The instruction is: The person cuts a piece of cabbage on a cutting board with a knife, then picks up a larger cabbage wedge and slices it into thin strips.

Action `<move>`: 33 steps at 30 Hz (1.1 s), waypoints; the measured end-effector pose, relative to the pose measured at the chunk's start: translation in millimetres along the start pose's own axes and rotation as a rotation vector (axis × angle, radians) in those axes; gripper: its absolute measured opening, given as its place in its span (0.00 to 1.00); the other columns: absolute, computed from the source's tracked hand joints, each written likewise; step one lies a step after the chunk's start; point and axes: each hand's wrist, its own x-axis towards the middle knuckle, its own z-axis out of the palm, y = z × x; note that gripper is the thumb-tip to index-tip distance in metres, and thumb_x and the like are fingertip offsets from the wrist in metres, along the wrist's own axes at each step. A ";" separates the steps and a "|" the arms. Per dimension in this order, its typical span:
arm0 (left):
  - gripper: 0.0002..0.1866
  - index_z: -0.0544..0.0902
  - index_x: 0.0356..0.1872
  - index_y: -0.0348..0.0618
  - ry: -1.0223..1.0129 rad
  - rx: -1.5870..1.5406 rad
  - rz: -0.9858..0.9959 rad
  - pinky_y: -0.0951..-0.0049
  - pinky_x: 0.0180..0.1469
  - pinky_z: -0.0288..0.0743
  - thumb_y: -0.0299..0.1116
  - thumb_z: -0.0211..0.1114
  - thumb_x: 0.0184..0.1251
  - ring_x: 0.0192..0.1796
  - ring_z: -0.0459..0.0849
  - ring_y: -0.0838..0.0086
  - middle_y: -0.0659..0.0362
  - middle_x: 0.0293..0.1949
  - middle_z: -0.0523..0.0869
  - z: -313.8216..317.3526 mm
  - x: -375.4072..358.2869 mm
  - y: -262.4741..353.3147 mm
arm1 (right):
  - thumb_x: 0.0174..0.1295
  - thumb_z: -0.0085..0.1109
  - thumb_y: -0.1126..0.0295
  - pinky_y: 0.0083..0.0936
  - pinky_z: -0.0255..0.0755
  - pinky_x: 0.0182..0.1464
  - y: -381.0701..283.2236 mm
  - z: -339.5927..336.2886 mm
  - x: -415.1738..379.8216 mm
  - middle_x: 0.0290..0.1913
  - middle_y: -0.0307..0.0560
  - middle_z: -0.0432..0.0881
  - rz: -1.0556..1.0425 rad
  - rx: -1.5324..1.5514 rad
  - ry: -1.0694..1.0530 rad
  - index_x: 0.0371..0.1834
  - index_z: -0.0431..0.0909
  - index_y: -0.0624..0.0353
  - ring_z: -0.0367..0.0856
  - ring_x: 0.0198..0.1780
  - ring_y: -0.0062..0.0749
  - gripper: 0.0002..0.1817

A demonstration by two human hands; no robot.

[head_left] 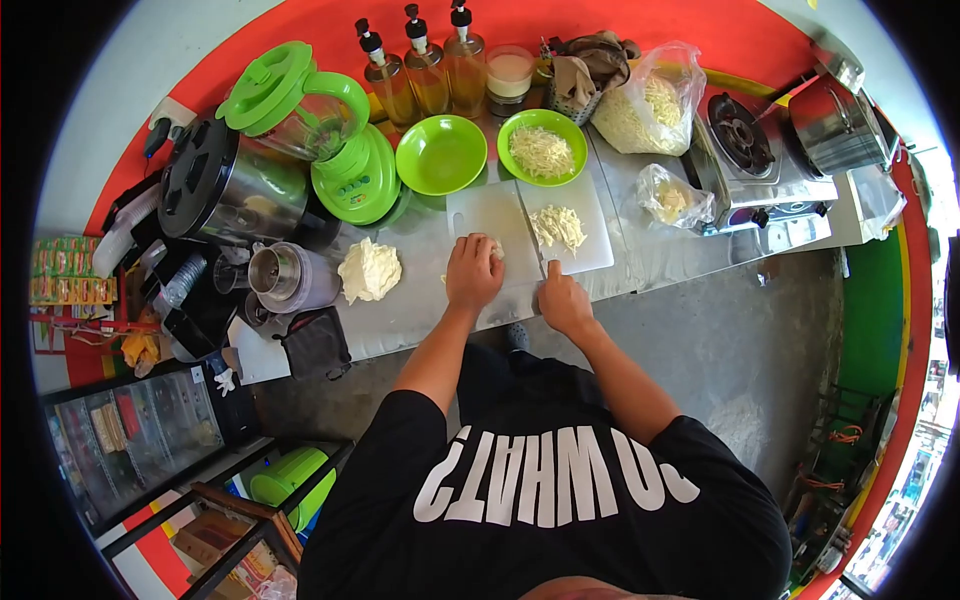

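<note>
- Leftmost near the wall, the blender (355, 180) stands well back on the table (380, 330), probably so that its bulk is out of my elbow's way
- Next comes a pale lump (370, 270), lying right on the steel near my left forearm, perhaps parked there because the board is taken up
- Behind the board sits the green bowl (441, 155), close enough to reach without a step
- My left hand (475, 272) is curled down over the left part of the board (480, 212), fingers bent round a small pale piece (497, 248), I judge to pin it against slipping
- Just right of that, the knife (533, 232) shows as a thin dark line, so the blade looks nearly upright
- Beyond it, the shred bowl (505, 155) touches or almost touches the board's far edge, handy for scooping
- Shreds (558, 228) lie heaped on the board's right side, across the blade from the piece
- My right hand (567, 300) is closed round the handle at the near edge, apparently for a straight, steady blade
- Farther right, a big bag (640, 115) of shreds stands at the back, a small bag (672, 200) nearer, both short of the stove (745, 195), likely away from its burners
</note>
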 end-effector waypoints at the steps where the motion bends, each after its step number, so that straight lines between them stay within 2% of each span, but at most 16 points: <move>1: 0.12 0.79 0.42 0.42 -0.004 0.005 0.006 0.55 0.52 0.78 0.24 0.64 0.55 0.48 0.80 0.53 0.54 0.46 0.82 -0.5 -0.1 0.5 | 0.73 0.51 0.65 0.67 0.75 0.47 -1.0 -0.1 -0.1 0.38 0.77 0.85 -0.057 0.027 0.027 0.55 0.64 0.66 0.83 0.42 0.78 0.17; 5: 0.12 0.80 0.43 0.41 -0.026 -0.042 -0.023 0.57 0.54 0.78 0.24 0.64 0.57 0.51 0.82 0.53 0.53 0.48 0.84 3.9 1.8 4.9 | 0.75 0.53 0.60 0.67 0.74 0.45 -13.1 4.7 -7.1 0.36 0.75 0.85 -0.088 0.108 0.041 0.54 0.64 0.65 0.83 0.40 0.77 0.18; 7: 0.12 0.82 0.45 0.41 -0.087 -0.041 0.052 0.58 0.56 0.78 0.23 0.64 0.59 0.52 0.83 0.55 0.54 0.49 0.85 6.8 9.5 5.2 | 0.77 0.52 0.58 0.63 0.78 0.45 -17.3 7.2 -9.9 0.35 0.72 0.86 -0.085 0.098 0.035 0.52 0.66 0.63 0.86 0.40 0.73 0.18; 11: 0.13 0.84 0.47 0.41 -0.098 -0.053 0.125 0.57 0.57 0.78 0.22 0.63 0.60 0.53 0.83 0.54 0.54 0.50 0.85 8.7 12.8 1.6 | 0.78 0.51 0.57 0.60 0.79 0.44 -21.9 -2.0 -13.0 0.34 0.70 0.86 0.006 0.043 0.050 0.51 0.66 0.62 0.86 0.40 0.71 0.17; 14: 0.12 0.84 0.47 0.41 -0.055 -0.033 0.122 0.56 0.59 0.75 0.23 0.63 0.62 0.55 0.82 0.56 0.55 0.51 0.85 11.5 8.3 4.7 | 0.79 0.50 0.58 0.57 0.80 0.45 -23.2 -14.8 -15.9 0.37 0.69 0.87 0.024 -0.037 -0.021 0.50 0.66 0.62 0.87 0.42 0.69 0.16; 16: 0.13 0.84 0.48 0.42 -0.073 0.042 0.100 0.56 0.60 0.72 0.25 0.63 0.62 0.58 0.80 0.57 0.56 0.53 0.84 7.8 9.4 7.6 | 0.77 0.51 0.64 0.56 0.81 0.47 -25.4 -19.3 -15.2 0.39 0.70 0.87 -0.001 -0.039 -0.075 0.51 0.66 0.65 0.88 0.44 0.69 0.13; 17: 0.13 0.84 0.48 0.42 -0.080 0.046 0.106 0.56 0.60 0.72 0.25 0.63 0.62 0.58 0.80 0.57 0.56 0.53 0.84 6.1 10.8 7.3 | 0.77 0.51 0.64 0.56 0.81 0.47 -28.3 -21.1 -12.6 0.39 0.70 0.87 0.002 -0.029 -0.074 0.51 0.66 0.65 0.88 0.44 0.69 0.13; 19: 0.15 0.85 0.50 0.44 -0.144 0.043 0.083 0.56 0.60 0.70 0.26 0.64 0.62 0.59 0.78 0.59 0.58 0.53 0.82 6.1 9.9 6.2 | 0.74 0.50 0.72 0.55 0.82 0.51 -33.9 -25.5 -11.4 0.41 0.73 0.87 -0.011 -0.044 -0.109 0.52 0.65 0.68 0.88 0.46 0.69 0.12; 22: 0.16 0.85 0.51 0.46 -0.133 0.053 0.094 0.56 0.58 0.70 0.27 0.63 0.61 0.58 0.77 0.60 0.59 0.52 0.81 7.7 9.4 5.6 | 0.70 0.50 0.76 0.55 0.81 0.52 -45.0 -32.5 -16.8 0.41 0.74 0.87 -0.004 -0.036 -0.134 0.54 0.64 0.71 0.88 0.47 0.69 0.13; 27: 0.15 0.86 0.50 0.46 -0.116 0.067 0.065 0.56 0.58 0.70 0.27 0.64 0.60 0.57 0.78 0.60 0.60 0.52 0.82 6.8 6.6 7.0 | 0.69 0.52 0.76 0.52 0.83 0.51 -35.9 2.2 -10.3 0.42 0.72 0.87 0.040 -0.044 -0.134 0.54 0.64 0.72 0.89 0.47 0.66 0.15; 33: 0.15 0.85 0.49 0.48 -0.090 0.088 0.064 0.58 0.57 0.70 0.29 0.65 0.60 0.56 0.78 0.61 0.62 0.51 0.82 11.5 5.4 4.3 | 0.67 0.56 0.79 0.48 0.85 0.48 -42.1 -10.1 -10.4 0.42 0.70 0.88 0.004 -0.082 -0.122 0.55 0.64 0.73 0.90 0.47 0.63 0.17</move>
